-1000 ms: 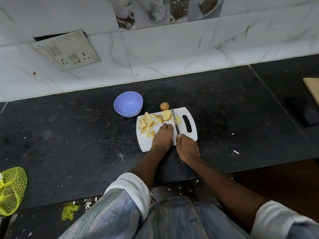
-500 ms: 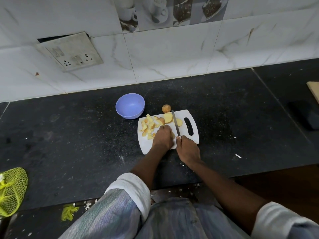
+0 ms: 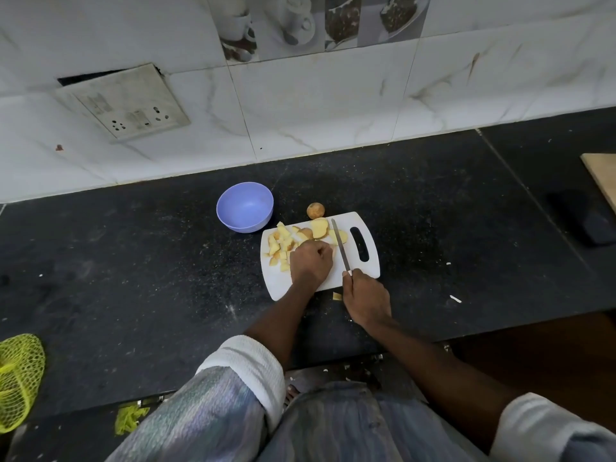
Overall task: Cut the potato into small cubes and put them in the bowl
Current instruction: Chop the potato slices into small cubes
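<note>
Resting on the black counter (image 3: 133, 261), the white cutting board (image 3: 373, 261) serves as the landmark for everything else. On its left half lies a loose heap of small potato pieces (image 3: 280, 243), pale yellow with bits of brown skin, and toward its far edge sit two larger potato chunks (image 3: 319, 227), uncut, just left of the blade. The left hand (image 3: 310, 263) lies knuckles-up on the middle of the board, its fingers curled in and pressed together at the near side of those pieces; whether they pinch a piece underneath cannot be told. The right hand (image 3: 366, 300) sits off the board's near right corner, fingers wrapped tight around the handle of a knife (image 3: 339, 245), whose narrow blade runs across the board toward its far edge, between the potato chunks and the board's oval handle slot. A slice of potato shows under the blade near its tip. One small potato scrap (image 3: 337, 296) lies on the counter just off the board's near edge, beside the right hand. A whole small potato (image 3: 315, 210) stands on the counter just beyond the board's far edge. The lavender bowl (image 3: 245, 211) sits on the counter beyond the board's far left corner, near it but not touching, with nothing visible inside.
</note>
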